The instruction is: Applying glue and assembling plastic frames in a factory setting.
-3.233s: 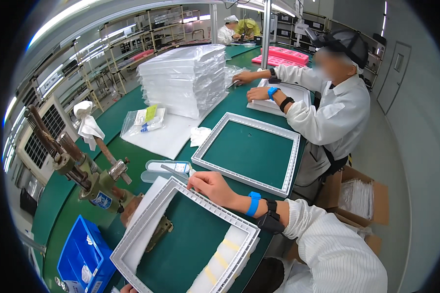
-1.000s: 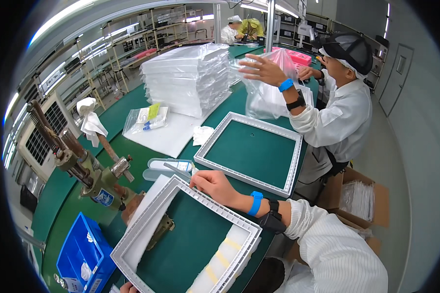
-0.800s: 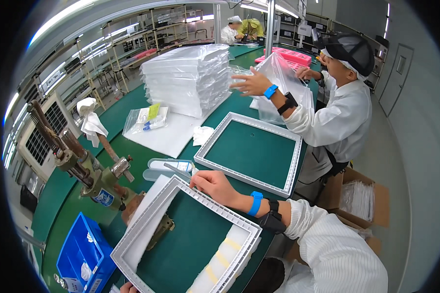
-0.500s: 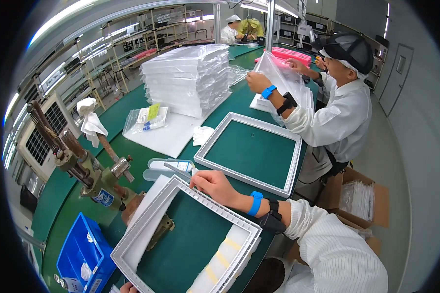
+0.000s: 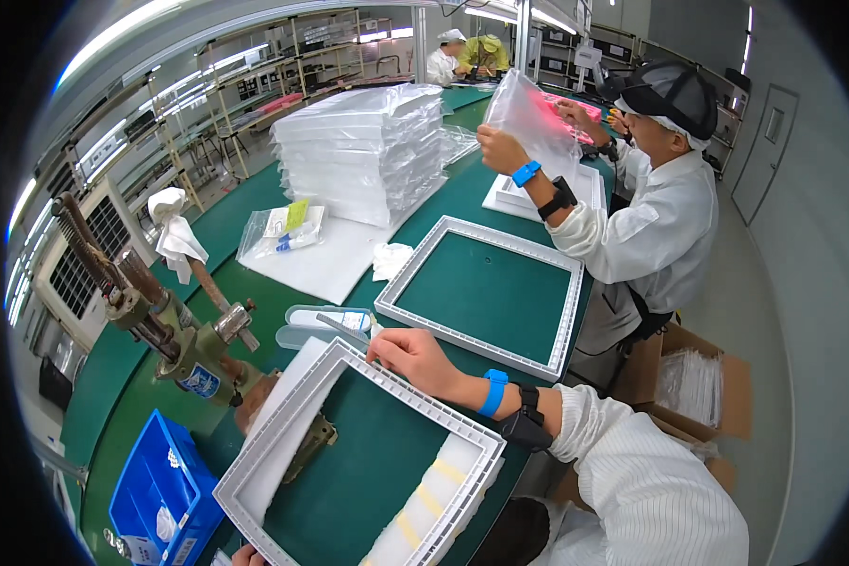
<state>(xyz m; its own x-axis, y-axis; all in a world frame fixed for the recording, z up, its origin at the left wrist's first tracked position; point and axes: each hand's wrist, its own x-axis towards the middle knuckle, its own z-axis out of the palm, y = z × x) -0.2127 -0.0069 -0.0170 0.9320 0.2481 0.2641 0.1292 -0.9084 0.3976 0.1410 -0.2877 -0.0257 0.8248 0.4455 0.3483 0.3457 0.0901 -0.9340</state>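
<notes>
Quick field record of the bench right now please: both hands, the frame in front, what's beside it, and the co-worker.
right hand: resting on far corner of near white frame
left hand: only a sliver at frame's near edge, grip unclear
second white frame: lies flat just beyond
left of frame: metal press tool, blue bin
co-worker: holds up clear plastic bag

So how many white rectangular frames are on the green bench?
3: one frame under the right hand, a second frame beside it, a third frame by the co-worker, partly hidden.
</notes>
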